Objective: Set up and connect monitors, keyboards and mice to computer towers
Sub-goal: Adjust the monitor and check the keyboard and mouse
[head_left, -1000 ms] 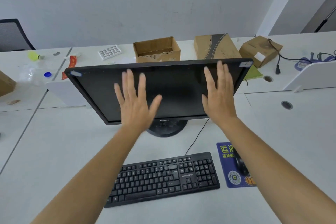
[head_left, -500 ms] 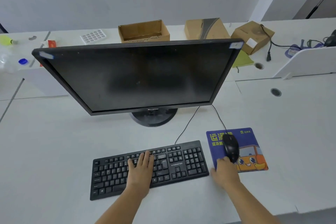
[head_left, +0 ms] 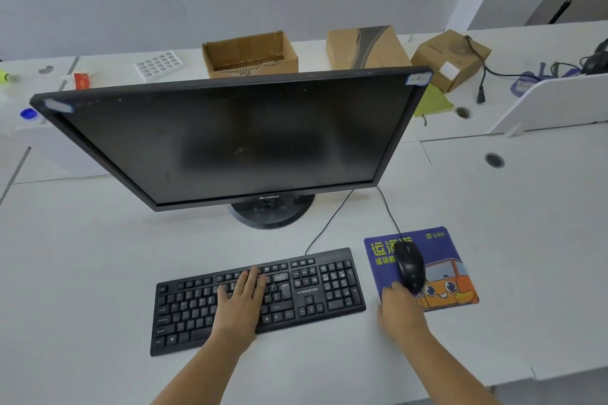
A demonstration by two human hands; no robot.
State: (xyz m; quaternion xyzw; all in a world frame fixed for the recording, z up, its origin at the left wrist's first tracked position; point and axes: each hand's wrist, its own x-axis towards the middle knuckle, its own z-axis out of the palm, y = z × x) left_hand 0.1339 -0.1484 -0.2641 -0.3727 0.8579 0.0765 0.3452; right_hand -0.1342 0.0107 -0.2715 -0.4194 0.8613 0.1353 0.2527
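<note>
Your left hand point(head_left: 238, 302) lies flat on the middle of the black keyboard point(head_left: 312, 289). Its fingers point(head_left: 255, 276) are straight, close together, and rest on the keys; they hold nothing. Your right hand point(head_left: 399, 311) sits at the near left corner of the blue mouse pad point(head_left: 450, 256), and its knuckles are right up against the near end of the black mouse point(head_left: 409, 266). Those fingers are bent under, so you cannot tell if they hold anything. The dark monitor point(head_left: 230, 141) stands just behind the keyboard on the white desk point(head_left: 82, 273). Behind the monitor is an open cardboard box point(head_left: 250, 54) with only ridged card showing inside, and beside it a closed box point(head_left: 365, 48).
</note>
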